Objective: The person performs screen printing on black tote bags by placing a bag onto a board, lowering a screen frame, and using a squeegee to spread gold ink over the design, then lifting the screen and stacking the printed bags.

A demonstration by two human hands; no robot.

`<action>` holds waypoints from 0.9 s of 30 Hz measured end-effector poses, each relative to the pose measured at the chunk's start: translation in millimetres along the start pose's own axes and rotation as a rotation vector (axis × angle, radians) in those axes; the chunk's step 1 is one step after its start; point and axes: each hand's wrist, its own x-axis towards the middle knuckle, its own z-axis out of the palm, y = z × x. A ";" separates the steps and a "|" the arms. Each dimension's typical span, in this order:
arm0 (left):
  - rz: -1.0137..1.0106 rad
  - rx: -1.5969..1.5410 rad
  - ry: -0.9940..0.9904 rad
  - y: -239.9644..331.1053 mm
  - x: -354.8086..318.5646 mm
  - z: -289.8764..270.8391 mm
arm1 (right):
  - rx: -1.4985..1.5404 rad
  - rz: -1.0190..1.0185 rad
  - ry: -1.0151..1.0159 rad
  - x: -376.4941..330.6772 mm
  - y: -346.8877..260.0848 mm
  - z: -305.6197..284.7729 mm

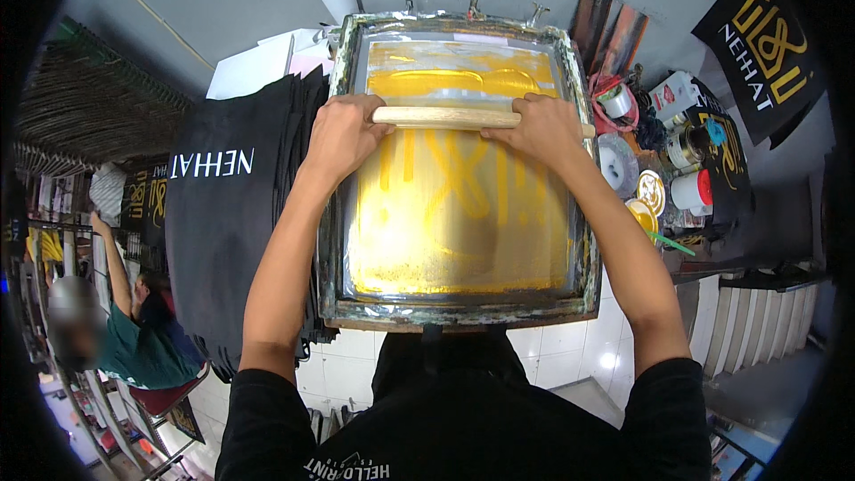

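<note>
A wooden-handled squeegee (445, 118) lies crosswise over the upper part of a screen-printing frame (463, 313). My left hand (346, 134) is wrapped round its left end, and my right hand (540, 129) grips it toward the right end. Beneath, the mesh (454, 240) is coated with yellow-gold ink, and a design of strokes shows through it. A thicker band of yellow ink (427, 82) lies just beyond the squeegee. The squeegee's blade is hidden under the handle.
Black printed fabric pieces (232, 232) are stacked left of the frame. On the right stand ink tubs (643, 214), a white container with a red lid (691, 189) and a green stick (672, 243). Clamps (474, 7) sit behind the frame. Another person (147, 338) sits at far left, one arm raised.
</note>
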 end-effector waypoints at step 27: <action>0.061 0.098 0.128 24.0 -268.2 5.5 | 0.185 -0.151 0.264 -236.3 -71.5 5.5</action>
